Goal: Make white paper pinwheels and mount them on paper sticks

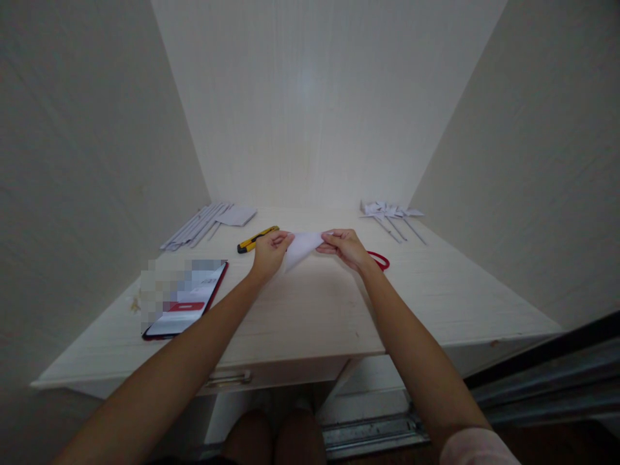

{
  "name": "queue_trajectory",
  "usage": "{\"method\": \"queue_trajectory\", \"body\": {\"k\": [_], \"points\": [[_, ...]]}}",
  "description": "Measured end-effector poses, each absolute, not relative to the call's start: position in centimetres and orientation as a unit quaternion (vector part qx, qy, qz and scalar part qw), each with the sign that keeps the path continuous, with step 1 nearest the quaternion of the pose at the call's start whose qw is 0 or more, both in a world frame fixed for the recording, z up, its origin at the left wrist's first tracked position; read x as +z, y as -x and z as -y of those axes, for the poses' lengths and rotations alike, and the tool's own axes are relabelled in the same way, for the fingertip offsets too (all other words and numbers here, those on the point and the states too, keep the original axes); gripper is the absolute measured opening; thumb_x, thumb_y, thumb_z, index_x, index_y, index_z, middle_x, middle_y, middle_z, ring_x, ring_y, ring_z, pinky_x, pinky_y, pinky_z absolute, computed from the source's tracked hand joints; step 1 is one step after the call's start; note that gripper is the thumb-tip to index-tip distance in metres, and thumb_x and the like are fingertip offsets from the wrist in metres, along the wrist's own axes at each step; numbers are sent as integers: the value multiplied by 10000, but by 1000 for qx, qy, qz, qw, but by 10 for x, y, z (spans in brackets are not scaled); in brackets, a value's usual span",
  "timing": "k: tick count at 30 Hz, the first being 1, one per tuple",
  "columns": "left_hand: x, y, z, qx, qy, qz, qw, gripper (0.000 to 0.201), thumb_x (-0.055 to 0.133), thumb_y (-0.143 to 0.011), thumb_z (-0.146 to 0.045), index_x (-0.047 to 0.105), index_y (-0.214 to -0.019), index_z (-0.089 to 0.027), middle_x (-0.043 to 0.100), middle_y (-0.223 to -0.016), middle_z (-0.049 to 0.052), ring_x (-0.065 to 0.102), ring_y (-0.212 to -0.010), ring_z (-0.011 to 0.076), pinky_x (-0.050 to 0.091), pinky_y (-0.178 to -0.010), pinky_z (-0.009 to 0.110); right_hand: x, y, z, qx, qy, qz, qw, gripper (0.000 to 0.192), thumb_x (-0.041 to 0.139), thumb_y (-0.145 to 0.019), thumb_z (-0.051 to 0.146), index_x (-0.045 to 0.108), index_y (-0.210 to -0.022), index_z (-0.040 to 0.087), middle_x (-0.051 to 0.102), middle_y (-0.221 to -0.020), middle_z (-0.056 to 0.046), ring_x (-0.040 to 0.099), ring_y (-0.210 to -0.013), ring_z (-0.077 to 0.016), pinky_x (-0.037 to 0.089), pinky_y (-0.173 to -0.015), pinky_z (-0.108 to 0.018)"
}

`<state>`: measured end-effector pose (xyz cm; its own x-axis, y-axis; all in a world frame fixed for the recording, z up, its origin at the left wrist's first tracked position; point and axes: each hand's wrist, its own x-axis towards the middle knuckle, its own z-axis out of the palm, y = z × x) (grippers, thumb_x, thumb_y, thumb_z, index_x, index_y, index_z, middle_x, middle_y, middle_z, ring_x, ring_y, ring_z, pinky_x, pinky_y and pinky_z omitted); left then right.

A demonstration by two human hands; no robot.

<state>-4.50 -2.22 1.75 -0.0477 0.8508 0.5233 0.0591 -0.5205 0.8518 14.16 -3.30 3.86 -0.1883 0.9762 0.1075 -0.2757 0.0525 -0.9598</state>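
Holding: one folded white paper piece (pixel 301 248) was pinched between two hands, raised just above the bench (pixel 314 310), at its middle toward the back.
Left hand: the left hand (pixel 270 250) was closed in a pinch on the paper piece's left corner, fingertips pressed together on the edge.
Right hand: the right hand (pixel 345 247) pinched the paper piece's right upper corner, fingers curled and pressed on it.
Paper piece: one only; triangular, its point hanging down and left, between both hands and touching both.
Knife: one yellow utility knife (pixel 256 239) lay on the bench just left of the paper piece, close beside the left hand.
Scissors: one pair with red handles (pixel 380 260) lay right of the paper piece, mostly hidden behind the right hand and wrist; only the handle loop showed.
Phone: one phone (pixel 190 303) in a red case lay well left of the paper piece and nearer the person, screen lit, part of it blurred.
Paper rods: a bundle of thin rolled white rods (pixel 196 226) lay behind and left of the paper piece; too tightly packed to count, several at least.
Flat sheet: one small white sheet (pixel 238 216) lay just beside the rods, behind and left of the paper piece.
Pinwheels: a cluster of folded white pinwheels (pixel 390 212) on sticks lay behind and right of the paper piece; about three sticks showed, the heads overlapping.
Surroundings: three pale walls (pixel 310 97) closed in the bench behind and on both sides of the paper piece.
Below: one drawer handle (pixel 228 378) sat under the bench's front edge, and two knees (pixel 278 438) showed beneath it.
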Motion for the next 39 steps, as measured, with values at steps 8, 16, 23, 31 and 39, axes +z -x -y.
{"method": "queue_trajectory", "body": {"k": [8,16,23,31,39], "points": [[17,44,21,619,-609,-374,326,194,628,-634,-325,627,-658,-133,614,-595,20,544,-536,111,424,-491,211,37,-144,33,592,345,507,523,198,673,-678,302,647,-687,105,679,-650,-75,647,-603,-145,552,-656,-294],[23,43,29,576,-659,-373,309,142,619,-639,-279,638,-632,-139,638,-623,32,572,-560,130,460,-544,232,38,-146,32,494,389,582,516,198,676,-642,322,680,-741,151,687,-766,-47,615,-689,-122,491,-707,-275],[29,43,42,487,-762,-344,254,188,554,-724,-301,659,-700,-147,653,-634,42,583,-574,138,462,-566,237,46,-135,42,203,375,804,414,173,604,-705,342,696,-795,226,673,-760,-20,564,-714,-132,404,-661,-251],[27,42,39,468,-774,-344,251,197,571,-715,-307,653,-712,-128,657,-670,58,602,-603,146,464,-567,230,43,-134,41,110,368,838,387,206,545,-760,362,681,-734,209,630,-687,-21,539,-656,-132,380,-642,-253],[26,41,40,416,-752,-330,390,307,559,-741,-355,606,-815,-61,653,-617,80,608,-516,135,469,-491,215,51,-135,43,72,394,789,466,133,576,-745,285,662,-695,196,662,-731,-27,559,-701,-142,385,-641,-262]]}}
